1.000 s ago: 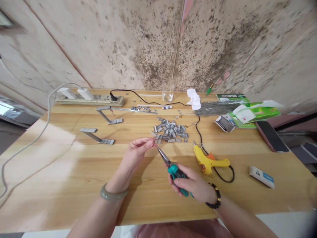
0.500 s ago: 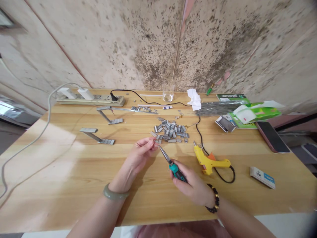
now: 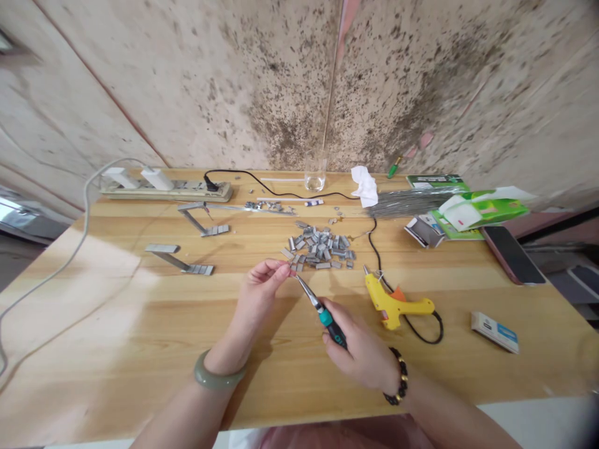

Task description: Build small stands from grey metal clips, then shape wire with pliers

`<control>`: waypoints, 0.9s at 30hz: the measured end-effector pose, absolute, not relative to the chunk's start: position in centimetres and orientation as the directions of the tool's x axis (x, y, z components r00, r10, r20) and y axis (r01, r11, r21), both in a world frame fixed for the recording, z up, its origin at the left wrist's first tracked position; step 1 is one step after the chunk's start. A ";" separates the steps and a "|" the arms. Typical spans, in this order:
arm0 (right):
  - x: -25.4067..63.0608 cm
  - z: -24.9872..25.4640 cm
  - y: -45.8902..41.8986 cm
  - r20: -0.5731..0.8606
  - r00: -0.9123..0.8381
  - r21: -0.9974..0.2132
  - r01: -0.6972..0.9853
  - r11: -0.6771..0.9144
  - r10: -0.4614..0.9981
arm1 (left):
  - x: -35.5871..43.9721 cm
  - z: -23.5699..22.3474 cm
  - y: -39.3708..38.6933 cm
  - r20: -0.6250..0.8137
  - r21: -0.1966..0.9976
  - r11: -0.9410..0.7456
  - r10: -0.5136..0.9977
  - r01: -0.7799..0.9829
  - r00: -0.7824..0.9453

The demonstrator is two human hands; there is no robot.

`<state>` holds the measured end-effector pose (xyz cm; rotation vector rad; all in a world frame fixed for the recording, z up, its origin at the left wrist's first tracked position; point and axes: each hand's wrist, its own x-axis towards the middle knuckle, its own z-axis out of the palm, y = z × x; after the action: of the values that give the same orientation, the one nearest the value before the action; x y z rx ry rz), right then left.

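My left hand point(image 3: 262, 288) is closed in a pinch on something too small to make out, just in front of a heap of grey staple pieces point(image 3: 322, 246). Wrapped round the dark and teal handles of long-nose pliers point(image 3: 330, 321) is my right hand point(image 3: 358, 349). The pliers' tip lies close to my left fingertips; whether it grips anything there I cannot tell. To the left stand two bent shapes built from grey staple strips, a nearer one point(image 3: 173, 259) and a farther one point(image 3: 201, 221).
A yellow glue gun point(image 3: 393, 302) with a black cord lies right of my right hand. Farther right are a small box point(image 3: 495, 332) and a phone point(image 3: 513, 254). Along the back are a power strip point(image 3: 187, 190), a glass point(image 3: 315, 178), a tissue point(image 3: 364, 186) and thin wires point(image 3: 407, 202).
The view has shifted slightly. Both hands stay near the staple heap, with the left still pinched and the right still on the pliers; the pliers' tip has moved slightly.
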<state>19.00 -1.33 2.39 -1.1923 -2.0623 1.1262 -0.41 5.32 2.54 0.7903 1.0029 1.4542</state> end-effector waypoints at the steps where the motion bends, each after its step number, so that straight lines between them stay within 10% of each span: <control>1: 19.0 2.4 -1.4 0.017 -0.488 -0.845 0.459 0.273 0.873 | -0.3 2.5 5.2 -0.039 0.919 -0.019 0.989 -0.393 -0.141; 13: 18.5 2.1 -1.8 -0.021 -0.463 -0.848 0.478 0.230 0.886 | 0.8 2.5 4.4 0.118 0.970 -0.172 0.952 -0.174 -0.283; 27: 18.6 2.3 -1.5 -0.106 -0.430 -0.935 0.351 0.057 0.897 | 0.0 2.1 5.2 -0.010 0.936 -0.041 0.990 -0.350 -0.142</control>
<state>18.59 -1.50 2.32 -1.2448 -1.8224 1.3705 -0.01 5.24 2.05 0.8784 1.0278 1.4728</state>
